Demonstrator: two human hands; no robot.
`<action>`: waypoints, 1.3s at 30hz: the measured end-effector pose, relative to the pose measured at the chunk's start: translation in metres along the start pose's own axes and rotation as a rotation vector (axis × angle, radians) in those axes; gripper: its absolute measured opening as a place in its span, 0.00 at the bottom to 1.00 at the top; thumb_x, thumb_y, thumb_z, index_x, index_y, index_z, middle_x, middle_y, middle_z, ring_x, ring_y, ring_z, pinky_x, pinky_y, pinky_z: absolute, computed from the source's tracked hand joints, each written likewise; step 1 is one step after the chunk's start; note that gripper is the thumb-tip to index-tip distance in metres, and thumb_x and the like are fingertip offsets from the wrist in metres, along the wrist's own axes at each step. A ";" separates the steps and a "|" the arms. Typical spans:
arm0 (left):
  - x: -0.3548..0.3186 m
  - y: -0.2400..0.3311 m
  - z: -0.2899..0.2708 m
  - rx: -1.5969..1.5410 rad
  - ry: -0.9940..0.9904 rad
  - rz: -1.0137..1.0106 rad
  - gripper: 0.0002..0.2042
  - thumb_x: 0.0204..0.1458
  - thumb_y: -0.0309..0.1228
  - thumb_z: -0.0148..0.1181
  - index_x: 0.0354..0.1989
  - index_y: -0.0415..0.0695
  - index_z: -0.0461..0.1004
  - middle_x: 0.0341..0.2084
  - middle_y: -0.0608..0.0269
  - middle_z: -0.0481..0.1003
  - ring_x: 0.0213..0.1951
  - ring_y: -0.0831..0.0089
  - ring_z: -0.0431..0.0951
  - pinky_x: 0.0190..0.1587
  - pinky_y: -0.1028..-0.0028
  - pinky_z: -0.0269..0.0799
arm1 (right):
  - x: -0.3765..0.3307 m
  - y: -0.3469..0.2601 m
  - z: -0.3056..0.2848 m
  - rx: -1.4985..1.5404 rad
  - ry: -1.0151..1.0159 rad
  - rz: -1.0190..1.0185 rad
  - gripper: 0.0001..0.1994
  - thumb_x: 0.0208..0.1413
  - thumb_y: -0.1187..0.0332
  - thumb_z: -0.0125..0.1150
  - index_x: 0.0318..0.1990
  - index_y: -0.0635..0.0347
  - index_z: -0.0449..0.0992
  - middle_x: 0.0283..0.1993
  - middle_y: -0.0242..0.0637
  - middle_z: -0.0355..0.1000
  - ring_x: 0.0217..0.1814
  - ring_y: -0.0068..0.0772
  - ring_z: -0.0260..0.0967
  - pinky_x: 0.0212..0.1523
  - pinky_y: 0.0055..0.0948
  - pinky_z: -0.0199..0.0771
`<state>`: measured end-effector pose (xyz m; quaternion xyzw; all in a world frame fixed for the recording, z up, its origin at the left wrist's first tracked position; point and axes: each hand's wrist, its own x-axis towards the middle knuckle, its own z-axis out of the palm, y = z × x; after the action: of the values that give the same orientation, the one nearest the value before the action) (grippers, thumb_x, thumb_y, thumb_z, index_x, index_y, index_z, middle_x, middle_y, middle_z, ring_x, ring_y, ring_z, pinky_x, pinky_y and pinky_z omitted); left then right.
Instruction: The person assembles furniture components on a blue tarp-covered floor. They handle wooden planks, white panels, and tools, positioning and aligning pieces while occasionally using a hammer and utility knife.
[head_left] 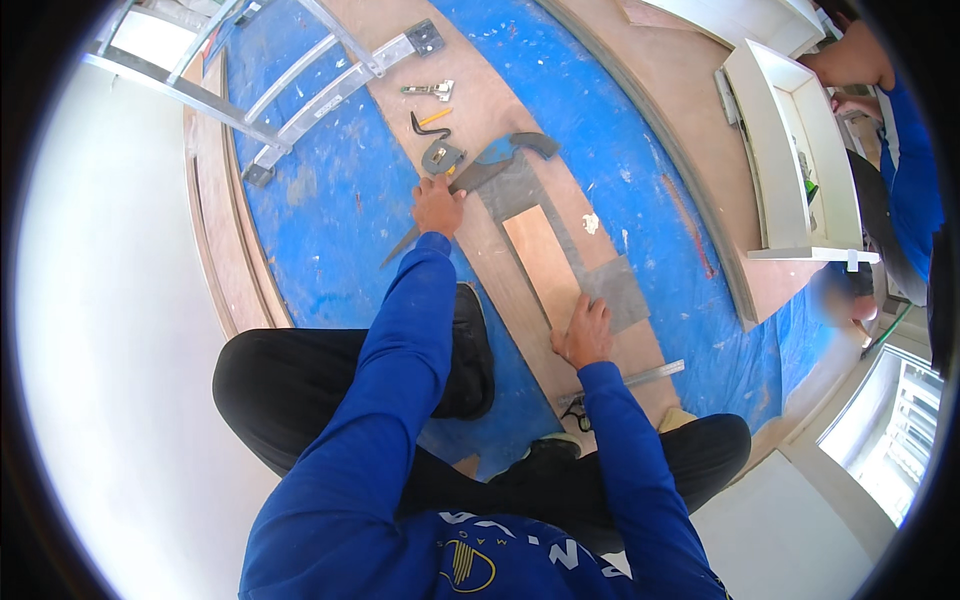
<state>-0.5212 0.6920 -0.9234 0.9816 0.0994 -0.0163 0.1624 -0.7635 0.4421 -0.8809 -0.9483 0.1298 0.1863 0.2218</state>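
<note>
My left hand (438, 207) reaches over the blade of a handsaw (483, 171) with a dark blue grip, its curled fingers at the near end of a grey tape measure (441, 155). What those fingers hold, if anything, is hidden. A narrow pale wood board (541, 252) lies on a long plywood sheet (515, 283). My right hand (585, 332) grips the near right end of that board, fingers on top and thumb at the edge. Beyond the tape measure lie a black hooked tool (428, 128), a yellow pencil (436, 116) and a metal hinge (428, 91).
Blue sheeting (330, 235) covers the floor. An aluminium ladder (300, 115) stands at far left. A metal ruler (655, 372) lies by my right forearm. White cabinet frames (795, 150) stand at right, beside another person (905, 200). Long panels (690, 150) edge the sheeting.
</note>
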 end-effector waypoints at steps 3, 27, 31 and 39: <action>-0.001 -0.010 -0.005 -0.021 -0.032 0.025 0.16 0.51 0.39 0.73 0.46 0.48 0.80 0.53 0.51 0.72 0.58 0.50 0.71 0.54 0.53 0.74 | 0.004 -0.005 -0.003 -0.002 -0.006 0.049 0.34 0.39 0.62 0.72 0.54 0.68 0.64 0.52 0.57 0.63 0.58 0.63 0.64 0.51 0.54 0.76; 0.103 -0.093 -0.028 -0.375 0.000 0.070 0.18 0.45 0.41 0.69 0.45 0.50 0.80 0.40 0.57 0.81 0.51 0.56 0.78 0.60 0.49 0.67 | 0.021 -0.023 -0.013 -0.047 -0.114 0.081 0.36 0.32 0.65 0.72 0.53 0.64 0.62 0.53 0.56 0.64 0.58 0.65 0.66 0.51 0.52 0.78; 0.061 -0.074 -0.032 -0.137 -0.176 0.091 0.30 0.37 0.38 0.74 0.54 0.58 0.74 0.42 0.60 0.80 0.56 0.56 0.75 0.65 0.34 0.55 | 0.024 -0.016 -0.013 -0.043 -0.116 0.112 0.36 0.33 0.66 0.72 0.53 0.64 0.61 0.53 0.57 0.64 0.57 0.66 0.66 0.52 0.53 0.78; 0.062 -0.088 -0.047 -0.208 -0.356 0.055 0.31 0.31 0.45 0.82 0.46 0.50 0.78 0.40 0.58 0.83 0.48 0.53 0.80 0.62 0.41 0.60 | 0.028 -0.017 -0.011 -0.051 -0.127 0.121 0.38 0.33 0.64 0.74 0.53 0.65 0.60 0.52 0.59 0.66 0.55 0.70 0.67 0.54 0.55 0.75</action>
<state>-0.4779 0.8002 -0.9108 0.9435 0.0434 -0.1745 0.2784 -0.7297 0.4473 -0.8773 -0.9303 0.1677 0.2624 0.1939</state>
